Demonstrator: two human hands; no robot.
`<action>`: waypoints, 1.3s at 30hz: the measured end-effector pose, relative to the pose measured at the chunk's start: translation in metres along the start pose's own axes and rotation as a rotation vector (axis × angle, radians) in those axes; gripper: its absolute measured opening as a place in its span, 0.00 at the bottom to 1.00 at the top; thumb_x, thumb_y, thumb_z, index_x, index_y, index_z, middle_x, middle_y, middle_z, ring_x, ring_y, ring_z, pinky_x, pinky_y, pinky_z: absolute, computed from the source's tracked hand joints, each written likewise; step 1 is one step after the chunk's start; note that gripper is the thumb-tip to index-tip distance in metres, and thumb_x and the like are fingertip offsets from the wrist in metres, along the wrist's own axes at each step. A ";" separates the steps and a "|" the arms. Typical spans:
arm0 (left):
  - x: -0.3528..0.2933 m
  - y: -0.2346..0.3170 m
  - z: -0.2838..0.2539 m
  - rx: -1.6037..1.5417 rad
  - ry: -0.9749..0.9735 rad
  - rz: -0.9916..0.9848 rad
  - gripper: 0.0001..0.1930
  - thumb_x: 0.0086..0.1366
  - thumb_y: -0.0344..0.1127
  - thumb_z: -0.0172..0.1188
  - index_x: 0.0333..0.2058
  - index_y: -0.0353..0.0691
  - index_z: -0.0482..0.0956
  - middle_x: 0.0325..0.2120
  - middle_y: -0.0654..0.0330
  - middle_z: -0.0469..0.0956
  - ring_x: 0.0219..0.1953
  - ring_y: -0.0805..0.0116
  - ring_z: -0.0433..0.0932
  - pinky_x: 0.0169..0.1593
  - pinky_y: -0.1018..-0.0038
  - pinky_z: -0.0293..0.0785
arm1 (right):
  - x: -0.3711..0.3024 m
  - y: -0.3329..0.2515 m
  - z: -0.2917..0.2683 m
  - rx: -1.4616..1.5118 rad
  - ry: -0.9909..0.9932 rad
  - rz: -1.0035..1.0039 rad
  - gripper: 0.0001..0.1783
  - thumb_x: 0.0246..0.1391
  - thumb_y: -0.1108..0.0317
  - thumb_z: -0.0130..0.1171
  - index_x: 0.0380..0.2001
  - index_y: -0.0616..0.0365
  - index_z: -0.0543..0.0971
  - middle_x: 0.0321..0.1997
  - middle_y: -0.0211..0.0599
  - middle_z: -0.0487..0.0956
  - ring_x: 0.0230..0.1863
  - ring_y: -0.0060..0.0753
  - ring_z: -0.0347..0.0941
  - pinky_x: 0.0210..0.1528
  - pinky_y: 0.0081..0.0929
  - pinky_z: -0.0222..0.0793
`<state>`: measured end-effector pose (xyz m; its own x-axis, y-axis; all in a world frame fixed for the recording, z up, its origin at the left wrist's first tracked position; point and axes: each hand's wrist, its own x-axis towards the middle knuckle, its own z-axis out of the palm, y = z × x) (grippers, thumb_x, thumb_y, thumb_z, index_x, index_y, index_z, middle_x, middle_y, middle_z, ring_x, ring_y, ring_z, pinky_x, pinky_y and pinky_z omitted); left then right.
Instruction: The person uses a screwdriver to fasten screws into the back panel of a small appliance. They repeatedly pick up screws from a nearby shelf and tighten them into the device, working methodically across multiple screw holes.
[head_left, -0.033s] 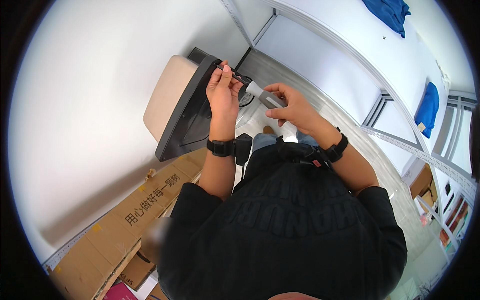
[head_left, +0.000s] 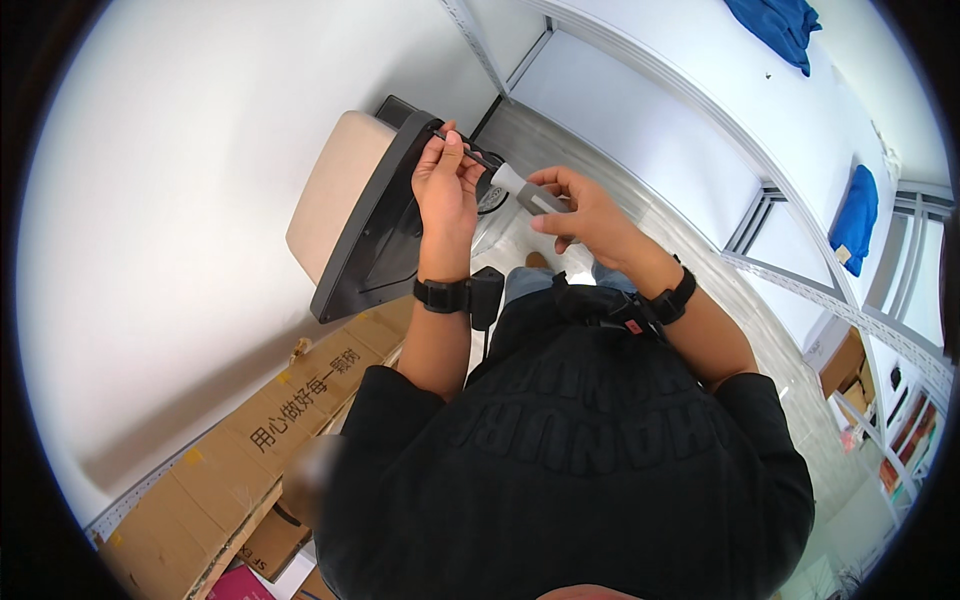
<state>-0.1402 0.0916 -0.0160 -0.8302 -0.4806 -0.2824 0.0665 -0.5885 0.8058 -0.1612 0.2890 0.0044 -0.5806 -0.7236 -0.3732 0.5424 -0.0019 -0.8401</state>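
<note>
My right hand (head_left: pixel 592 222) is closed around the grey handle of a screwdriver (head_left: pixel 508 178), which has a white collar and a dark shaft. Its shaft slants up and left to the near top corner of a black panel (head_left: pixel 366 235) that looks like the base of a seat. A beige padded part (head_left: pixel 338 190) lies against the panel's left side. At that corner, my left hand (head_left: pixel 447 190) pinches the shaft between thumb and fingers. The shaft's tip, and any screw there, is hidden by my left fingers.
A long cardboard box (head_left: pixel 230 480) lies along the white wall at the lower left, below the panel. Black coiled cable (head_left: pixel 494 200) shows behind my left hand. White metal-framed shelving (head_left: pixel 690 110) stands on the right, with blue cloth (head_left: pixel 855 215) on it.
The fingers of my right hand have shifted very slightly on the screwdriver's handle. Everything else looks the same.
</note>
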 end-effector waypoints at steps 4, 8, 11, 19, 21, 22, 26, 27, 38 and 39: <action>-0.003 0.004 0.005 -0.020 0.027 -0.006 0.10 0.67 0.31 0.51 0.45 0.35 0.73 0.28 0.60 0.76 0.28 0.73 0.77 0.33 0.79 0.78 | 0.001 -0.005 -0.008 0.385 -0.164 0.143 0.25 0.53 0.65 0.54 0.54 0.60 0.65 0.41 0.39 0.73 0.34 0.29 0.76 0.18 0.17 0.69; -0.005 0.007 0.006 -0.036 0.008 -0.020 0.11 0.68 0.30 0.48 0.46 0.33 0.72 0.30 0.57 0.77 0.32 0.67 0.76 0.40 0.73 0.76 | -0.001 -0.001 -0.007 0.431 -0.158 0.134 0.22 0.56 0.66 0.51 0.53 0.61 0.66 0.38 0.39 0.75 0.31 0.26 0.75 0.16 0.18 0.67; -0.007 0.007 0.007 -0.005 0.017 -0.018 0.11 0.68 0.29 0.46 0.46 0.33 0.72 0.30 0.57 0.77 0.32 0.66 0.77 0.41 0.71 0.76 | -0.002 0.001 -0.004 0.303 -0.073 0.108 0.23 0.55 0.66 0.51 0.54 0.59 0.66 0.38 0.39 0.75 0.30 0.26 0.75 0.16 0.18 0.67; -0.005 0.008 0.004 -0.064 -0.012 -0.024 0.12 0.68 0.30 0.43 0.47 0.32 0.70 0.31 0.52 0.78 0.32 0.62 0.80 0.37 0.71 0.79 | -0.006 0.000 -0.005 0.278 -0.057 0.072 0.23 0.54 0.67 0.51 0.53 0.60 0.66 0.38 0.39 0.74 0.28 0.25 0.74 0.16 0.17 0.68; -0.005 0.008 0.003 -0.053 -0.027 -0.028 0.14 0.69 0.33 0.42 0.47 0.33 0.70 0.33 0.52 0.78 0.33 0.61 0.80 0.38 0.70 0.79 | -0.008 -0.001 -0.006 0.280 -0.056 0.067 0.23 0.54 0.67 0.51 0.53 0.61 0.66 0.38 0.40 0.74 0.28 0.24 0.74 0.16 0.16 0.68; -0.005 0.007 0.002 -0.038 -0.030 -0.027 0.14 0.69 0.34 0.42 0.48 0.33 0.70 0.34 0.52 0.79 0.35 0.61 0.80 0.40 0.70 0.78 | -0.008 0.000 -0.007 0.278 -0.053 0.062 0.23 0.54 0.67 0.51 0.53 0.61 0.66 0.38 0.40 0.74 0.28 0.24 0.74 0.16 0.16 0.68; -0.004 0.005 0.000 -0.063 -0.065 -0.036 0.16 0.70 0.38 0.39 0.48 0.34 0.69 0.38 0.51 0.79 0.36 0.58 0.80 0.40 0.69 0.78 | -0.011 -0.002 -0.011 0.279 -0.037 0.067 0.23 0.54 0.67 0.50 0.53 0.62 0.66 0.37 0.41 0.74 0.27 0.24 0.74 0.15 0.16 0.68; -0.004 0.005 0.000 -0.063 -0.059 -0.037 0.17 0.71 0.39 0.38 0.48 0.35 0.69 0.37 0.52 0.79 0.36 0.58 0.80 0.40 0.69 0.78 | -0.012 -0.002 -0.012 0.277 -0.037 0.066 0.23 0.54 0.67 0.50 0.53 0.62 0.66 0.37 0.41 0.74 0.26 0.25 0.74 0.15 0.16 0.68; -0.009 -0.012 0.025 0.019 -0.046 -0.043 0.14 0.71 0.41 0.43 0.45 0.37 0.70 0.32 0.54 0.78 0.34 0.62 0.80 0.36 0.70 0.79 | -0.038 -0.001 -0.042 0.302 0.016 0.061 0.21 0.53 0.68 0.50 0.50 0.63 0.68 0.35 0.40 0.76 0.23 0.25 0.74 0.16 0.19 0.69; -0.009 -0.018 0.034 0.039 -0.074 -0.061 0.13 0.70 0.40 0.45 0.44 0.38 0.70 0.32 0.56 0.78 0.34 0.63 0.79 0.36 0.71 0.78 | -0.045 0.000 -0.053 0.322 0.034 0.047 0.21 0.53 0.68 0.50 0.50 0.63 0.69 0.34 0.40 0.77 0.22 0.24 0.74 0.16 0.19 0.69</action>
<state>-0.1523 0.1283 -0.0103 -0.8710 -0.3941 -0.2934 -0.0059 -0.5887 0.8083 -0.1672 0.3580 0.0008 -0.5675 -0.7047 -0.4259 0.7299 -0.1911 -0.6563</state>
